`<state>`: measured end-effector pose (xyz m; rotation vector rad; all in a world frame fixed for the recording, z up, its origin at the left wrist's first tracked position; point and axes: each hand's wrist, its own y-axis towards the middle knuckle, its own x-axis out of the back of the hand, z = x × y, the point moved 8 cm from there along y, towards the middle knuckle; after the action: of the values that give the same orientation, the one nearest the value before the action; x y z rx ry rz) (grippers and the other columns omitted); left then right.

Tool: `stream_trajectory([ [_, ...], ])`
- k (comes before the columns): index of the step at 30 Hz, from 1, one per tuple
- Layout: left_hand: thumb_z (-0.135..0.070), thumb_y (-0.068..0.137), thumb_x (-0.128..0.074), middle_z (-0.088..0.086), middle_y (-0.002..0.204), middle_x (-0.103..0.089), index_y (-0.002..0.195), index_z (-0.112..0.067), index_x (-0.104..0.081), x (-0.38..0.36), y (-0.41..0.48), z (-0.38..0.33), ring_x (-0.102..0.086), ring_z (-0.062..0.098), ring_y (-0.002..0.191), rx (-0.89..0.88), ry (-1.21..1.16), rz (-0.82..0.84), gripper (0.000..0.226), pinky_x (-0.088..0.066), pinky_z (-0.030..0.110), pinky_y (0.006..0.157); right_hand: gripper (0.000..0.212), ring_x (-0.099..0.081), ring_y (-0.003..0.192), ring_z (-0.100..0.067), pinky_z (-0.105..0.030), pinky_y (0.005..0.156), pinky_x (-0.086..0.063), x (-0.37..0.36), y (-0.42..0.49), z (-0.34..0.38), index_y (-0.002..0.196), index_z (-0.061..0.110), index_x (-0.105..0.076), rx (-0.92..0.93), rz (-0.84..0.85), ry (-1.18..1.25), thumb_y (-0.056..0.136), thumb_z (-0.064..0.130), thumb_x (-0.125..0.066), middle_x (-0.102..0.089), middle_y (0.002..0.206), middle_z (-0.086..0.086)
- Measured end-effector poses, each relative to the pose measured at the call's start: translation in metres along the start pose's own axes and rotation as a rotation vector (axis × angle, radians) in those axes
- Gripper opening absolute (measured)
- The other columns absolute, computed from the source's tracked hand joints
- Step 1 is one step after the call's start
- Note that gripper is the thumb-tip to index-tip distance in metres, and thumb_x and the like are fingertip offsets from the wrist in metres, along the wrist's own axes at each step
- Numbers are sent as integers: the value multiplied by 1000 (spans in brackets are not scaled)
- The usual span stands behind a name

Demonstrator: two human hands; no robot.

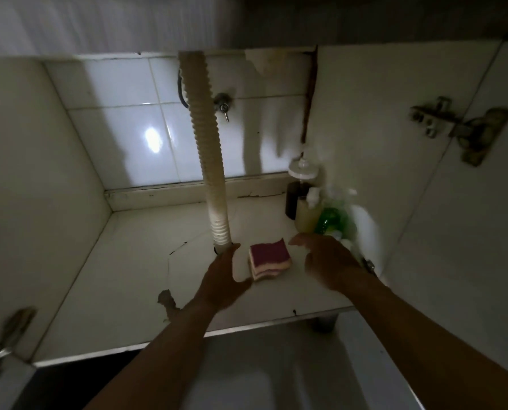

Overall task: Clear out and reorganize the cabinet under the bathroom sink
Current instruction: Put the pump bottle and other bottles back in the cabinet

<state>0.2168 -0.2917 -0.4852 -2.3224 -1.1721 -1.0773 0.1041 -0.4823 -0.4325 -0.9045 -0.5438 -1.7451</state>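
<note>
The cabinet is open, and its white floor is cracked. A long bumpy hose hangs down to the floor. 2 hands reach in. The left hand and the right hand are both wide, holding nothing, with 1 on each side of the sponge. Some bottles stand in the back right corner. The small purple and cream sponge lies on the floor just right of the hose's end.

One view only — head cam is looking forward and down into the open cabinet, sitting close at its front lip. Wide lens is taking in both side walls, the back tiles and the hose running down mid-frame.
</note>
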Motion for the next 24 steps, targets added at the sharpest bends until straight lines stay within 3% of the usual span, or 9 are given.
stream_trajectory([
  [2, -36, 86, -72, 4, 153, -39, 152, -21, -29, 12, -13, -7, -39, 23, 138, 26, 25, -13, 80, -34, 33, 112, 38, -57, 96, -15, -22, 74, -47, -2, -13, 8, 129, 26, -58, 34, 18, -78, 97, 7, -48, -59, 124, -4],
  [6, -39, 89, -67, -2, 142, -50, 140, -28, -44, 38, -54, -13, -47, 15, 127, 38, 77, -30, 58, -35, 23, 98, 34, -66, 96, -20, -33, 84, -55, -9, -53, 41, 128, 28, -59, 162, -28, -339, 96, 17, -49, -66, 117, -4],
  [10, -46, 85, -67, -7, 124, -62, 117, -36, -62, 66, -109, -7, -56, 12, 112, 30, 95, -22, 34, -44, 33, 99, 28, -62, 100, -14, -26, 86, -51, -38, -82, 66, 114, 39, -62, 205, 62, -308, 97, 22, -49, -61, 118, 8],
  [13, -34, 83, -71, -4, 112, -68, 107, -29, -70, 85, -149, 13, -64, 13, 103, 77, 99, -20, 24, -49, 25, 91, 20, -62, 104, -15, -23, 85, -46, -70, -98, 88, 106, 35, -66, 253, 140, -263, 93, 23, -56, -65, 114, 6],
  [20, -28, 83, -74, -4, 105, -70, 103, -22, -70, 97, -229, 100, -64, 11, 97, 249, 174, 67, 21, -53, 28, 91, 22, -62, 97, -11, -18, 79, -39, -175, -138, 125, 108, 25, -70, 348, 294, -255, 90, 18, -60, -68, 103, 5],
  [24, -28, 77, -76, -2, 106, -70, 102, -21, -69, 97, -267, 157, -65, 15, 101, 379, 242, 67, 27, -52, 29, 89, 25, -65, 102, -17, -23, 88, -47, -239, -150, 130, 111, 27, -68, 319, 377, -243, 86, 24, -64, -70, 107, 3],
])
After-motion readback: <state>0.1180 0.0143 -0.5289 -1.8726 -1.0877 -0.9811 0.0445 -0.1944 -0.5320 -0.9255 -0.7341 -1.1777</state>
